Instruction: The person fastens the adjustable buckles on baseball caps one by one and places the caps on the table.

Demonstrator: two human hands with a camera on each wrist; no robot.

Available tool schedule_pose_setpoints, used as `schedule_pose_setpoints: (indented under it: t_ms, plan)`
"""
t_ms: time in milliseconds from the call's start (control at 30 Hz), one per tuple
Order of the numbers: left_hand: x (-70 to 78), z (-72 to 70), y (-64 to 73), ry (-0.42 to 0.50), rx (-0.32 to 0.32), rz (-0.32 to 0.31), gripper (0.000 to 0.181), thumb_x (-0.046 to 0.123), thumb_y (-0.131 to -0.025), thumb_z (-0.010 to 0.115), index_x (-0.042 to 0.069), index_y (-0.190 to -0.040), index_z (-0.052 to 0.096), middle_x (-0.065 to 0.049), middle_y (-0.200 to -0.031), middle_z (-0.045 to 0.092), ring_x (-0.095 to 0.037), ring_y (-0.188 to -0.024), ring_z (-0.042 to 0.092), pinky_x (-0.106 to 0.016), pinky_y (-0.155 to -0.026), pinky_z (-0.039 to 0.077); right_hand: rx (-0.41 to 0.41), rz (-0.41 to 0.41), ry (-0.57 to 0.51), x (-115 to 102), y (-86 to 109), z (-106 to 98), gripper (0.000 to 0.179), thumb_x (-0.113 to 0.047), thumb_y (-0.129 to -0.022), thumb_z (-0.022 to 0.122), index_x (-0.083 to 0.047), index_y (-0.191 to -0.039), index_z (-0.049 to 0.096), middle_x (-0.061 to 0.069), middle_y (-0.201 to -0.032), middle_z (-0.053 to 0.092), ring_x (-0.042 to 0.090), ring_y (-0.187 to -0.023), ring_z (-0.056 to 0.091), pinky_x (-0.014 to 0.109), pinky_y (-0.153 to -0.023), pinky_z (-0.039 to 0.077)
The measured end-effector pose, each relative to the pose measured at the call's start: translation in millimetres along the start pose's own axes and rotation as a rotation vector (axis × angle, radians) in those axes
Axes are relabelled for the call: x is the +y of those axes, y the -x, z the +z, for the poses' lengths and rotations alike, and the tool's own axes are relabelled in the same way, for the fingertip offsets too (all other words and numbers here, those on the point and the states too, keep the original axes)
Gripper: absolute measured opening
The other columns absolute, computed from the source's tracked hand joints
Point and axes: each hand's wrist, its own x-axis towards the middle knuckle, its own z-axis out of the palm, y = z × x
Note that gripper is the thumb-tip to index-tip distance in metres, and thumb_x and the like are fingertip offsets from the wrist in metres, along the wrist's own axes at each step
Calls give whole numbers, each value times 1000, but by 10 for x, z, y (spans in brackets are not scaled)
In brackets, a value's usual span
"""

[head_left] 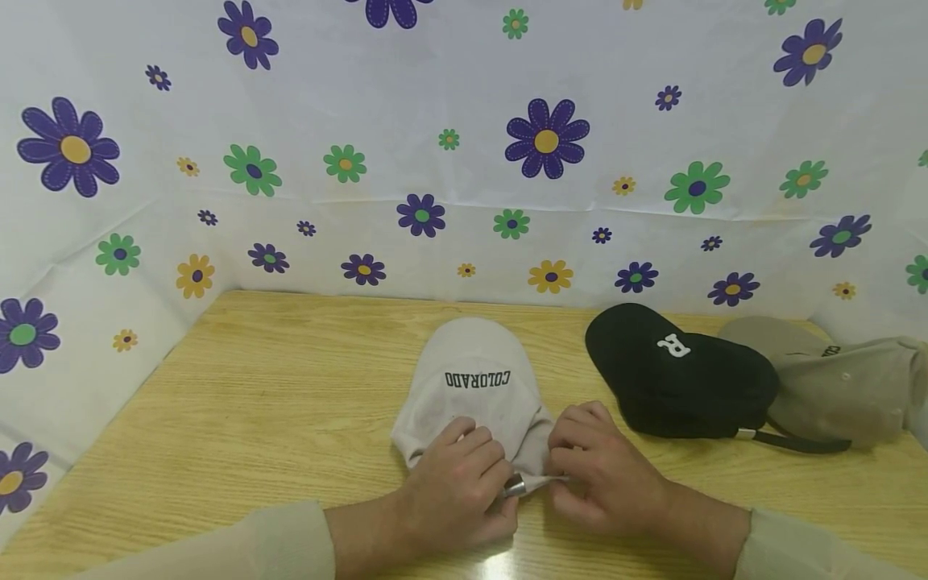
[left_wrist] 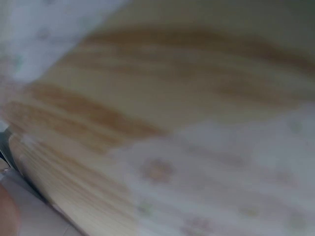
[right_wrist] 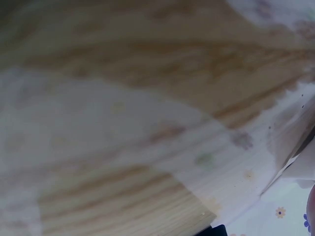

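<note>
A light grey cap (head_left: 471,350) lies on the wooden table (head_left: 290,387), its brim toward the back and the dark word COLORADO upside down from here. At its near side, my left hand (head_left: 460,487) grips the strap beside a silver metal buckle (head_left: 515,485). The fingers and thumb of my right hand (head_left: 612,475) pinch the pale strap (head_left: 538,482) just right of the buckle. Most of both wrist views is blurred tabletop and cloth, with only a sliver of a finger at the edge of each.
To the right lies a black cap (head_left: 689,387) with a white letter R, its loose strap trailing right. It overlaps a khaki cap (head_left: 848,387) at the table's right edge. A white cloth (head_left: 449,97) with printed flowers hangs behind and at the left.
</note>
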Motion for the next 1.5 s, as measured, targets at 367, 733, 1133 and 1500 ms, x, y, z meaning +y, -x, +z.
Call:
schedule_pose_setpoints:
  t_ms: [367, 733, 1133, 1500]
  plan:
    - [-18, 0, 29, -16, -16, 10, 16, 31, -73, 68, 15, -74, 66, 6, -70, 56, -14, -66, 51, -32, -77, 45, -199, 166, -2, -38, 28, 4, 20, -24, -78, 73, -28, -96, 65, -16, -97, 54, 3, -95, 47, 28, -86, 31]
    - [-25, 2, 24, -39, -15, 20, 15, 30, -75, 67, 15, -74, 65, 6, -71, 56, -13, -65, 51, -31, -76, 44, -145, 45, -9, -15, -1, 37, 21, -33, -82, 79, -27, -102, 72, -18, -95, 57, 3, -94, 49, 24, -86, 29]
    - [-20, 8, 4, -8, 12, 13, 13, 29, -74, 65, 16, -73, 65, 7, -70, 55, -13, -63, 48, -31, -75, 43, -122, -28, 13, -19, -10, 27, 8, -26, -82, 79, -23, -88, 74, -13, -88, 61, 5, -87, 53, 26, -85, 32]
    - [-18, 12, 2, -12, 23, 14, 14, 30, -71, 64, 16, -69, 62, 6, -67, 52, -14, -62, 46, -33, -74, 42, -116, -8, 15, -23, 4, 24, 9, -21, -80, 77, -23, -82, 69, -13, -86, 58, 5, -88, 52, 26, -85, 33]
